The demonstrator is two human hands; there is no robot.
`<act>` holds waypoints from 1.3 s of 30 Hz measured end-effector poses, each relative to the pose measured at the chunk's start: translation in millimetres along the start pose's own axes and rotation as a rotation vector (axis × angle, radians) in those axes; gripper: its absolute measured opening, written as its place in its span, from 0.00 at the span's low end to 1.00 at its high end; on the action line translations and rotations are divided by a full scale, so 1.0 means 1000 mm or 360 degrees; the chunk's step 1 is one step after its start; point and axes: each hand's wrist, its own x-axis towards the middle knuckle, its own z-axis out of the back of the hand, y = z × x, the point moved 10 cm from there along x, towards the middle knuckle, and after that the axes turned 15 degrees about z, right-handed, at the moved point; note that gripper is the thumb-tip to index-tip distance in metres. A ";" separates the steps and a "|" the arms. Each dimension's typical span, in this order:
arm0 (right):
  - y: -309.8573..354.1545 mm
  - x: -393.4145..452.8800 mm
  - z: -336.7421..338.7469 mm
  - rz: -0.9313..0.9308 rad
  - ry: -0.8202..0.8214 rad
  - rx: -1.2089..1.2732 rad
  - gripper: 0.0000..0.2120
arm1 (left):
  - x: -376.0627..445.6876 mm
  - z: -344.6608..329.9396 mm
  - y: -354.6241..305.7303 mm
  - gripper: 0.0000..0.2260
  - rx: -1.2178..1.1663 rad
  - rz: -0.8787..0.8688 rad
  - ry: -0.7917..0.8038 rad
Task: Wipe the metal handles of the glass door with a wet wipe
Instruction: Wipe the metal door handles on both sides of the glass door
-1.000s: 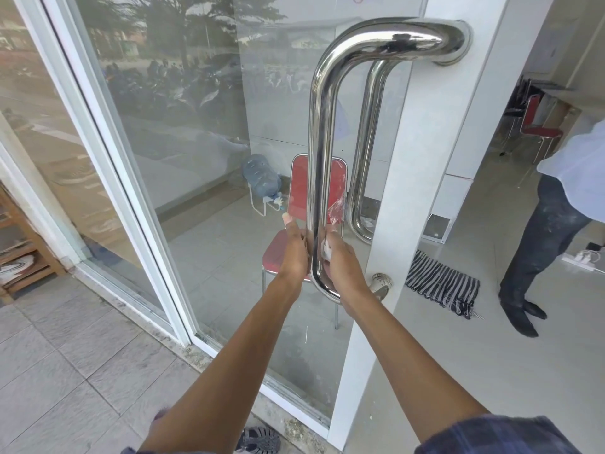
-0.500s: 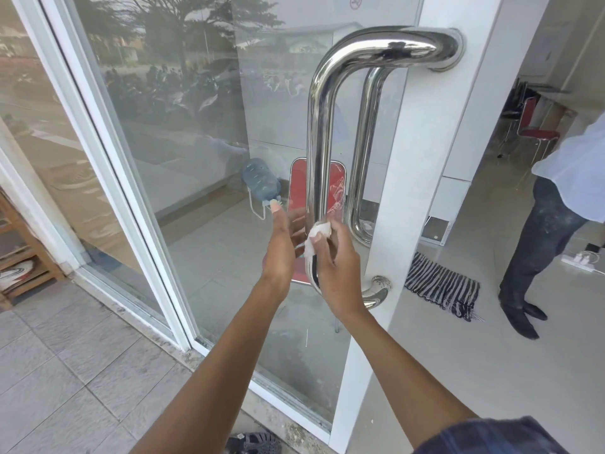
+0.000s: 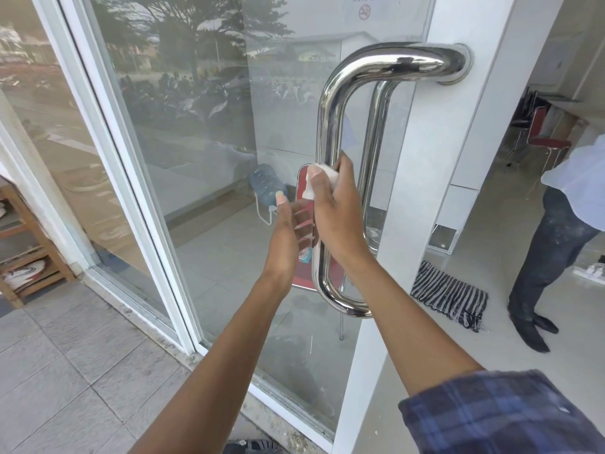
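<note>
**Entrance of a small office or shop**

A white-framed glass door (image 3: 203,178) with a no-smoking sticker (image 3: 364,10) at the top centre opens onto a tiled room. Red metal chairs (image 3: 547,139) stand at the right edge, a water jug (image 3: 266,188) shows through the glass, a shoe rack (image 3: 23,244) sits outside at left, and parked motorbikes reflect in the pane.

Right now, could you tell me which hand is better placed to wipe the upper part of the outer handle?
Right. The right hand already grips the wet wipe around the outer handle; the left hand is lower, off the bar.
</note>
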 end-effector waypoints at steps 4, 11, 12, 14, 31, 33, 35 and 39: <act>-0.016 -0.028 -0.004 -0.0072 0.0115 0.0022 0.10 | -0.006 -0.002 -0.005 0.32 0.0023 -0.0018 0.0023; -0.010 -0.022 -0.004 -0.0098 0.0018 0.0085 0.20 | -0.013 -0.001 -0.028 0.30 0.0089 -0.0114 0.0019; -0.004 -0.010 -0.003 -0.0062 -0.0013 0.0059 0.22 | -0.013 -0.002 -0.033 0.30 0.0100 -0.0134 0.0019; 0.009 0.011 0.002 0.0004 -0.0058 -0.0031 0.22 | -0.014 -0.003 -0.043 0.31 0.0107 -0.0189 0.0003; 0.049 0.054 0.017 -0.0063 -0.0229 0.0324 0.11 | -0.058 -0.027 -0.100 0.24 -0.0068 -0.0617 -0.0151; 0.052 0.050 0.019 -0.0036 -0.0257 0.0407 0.09 | -0.056 -0.034 -0.100 0.24 -0.0017 -0.0593 -0.0136; 0.055 0.047 0.015 -0.0026 -0.0212 0.0510 0.10 | -0.052 -0.039 -0.101 0.25 0.0028 -0.0582 -0.0139; 0.049 0.040 0.015 -0.0176 -0.0182 0.0830 0.13 | -0.041 -0.049 -0.114 0.26 0.0090 -0.0624 -0.0112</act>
